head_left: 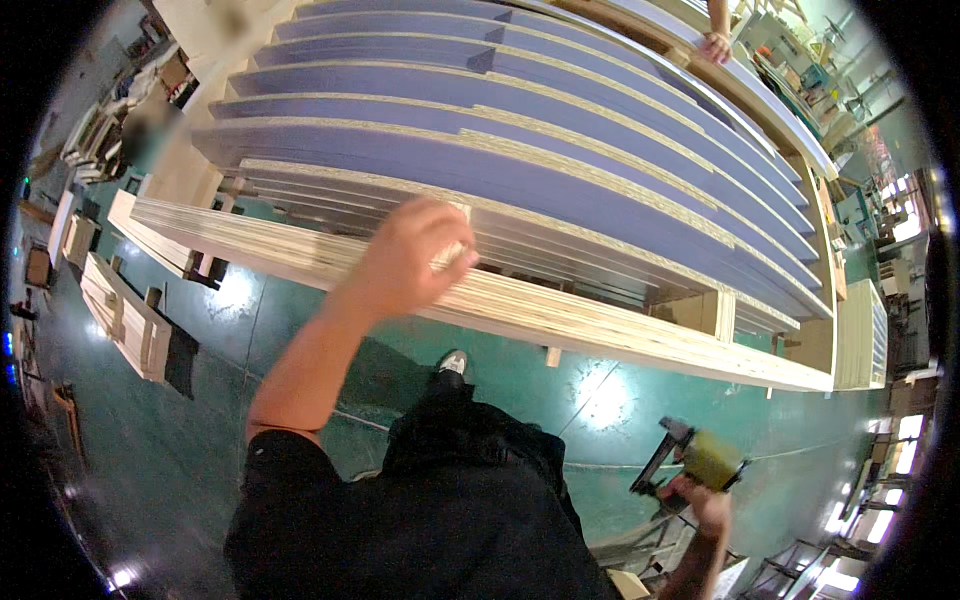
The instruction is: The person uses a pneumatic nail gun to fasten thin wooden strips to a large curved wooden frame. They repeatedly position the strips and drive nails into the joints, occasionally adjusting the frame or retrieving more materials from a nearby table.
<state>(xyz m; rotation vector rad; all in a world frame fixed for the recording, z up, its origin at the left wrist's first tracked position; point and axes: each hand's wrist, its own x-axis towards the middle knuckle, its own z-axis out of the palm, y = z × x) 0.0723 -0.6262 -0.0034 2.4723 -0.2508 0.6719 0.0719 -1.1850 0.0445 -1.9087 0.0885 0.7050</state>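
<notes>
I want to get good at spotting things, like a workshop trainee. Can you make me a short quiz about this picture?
1. Pick one. The right hand holds: A, a broom; B, a yellow nail gun; C, a cup.
2. Fill in the colour: The floor is ____.
3. True or false: The left hand is at the big wooden frame.

Key:
1. B
2. green
3. True
</notes>
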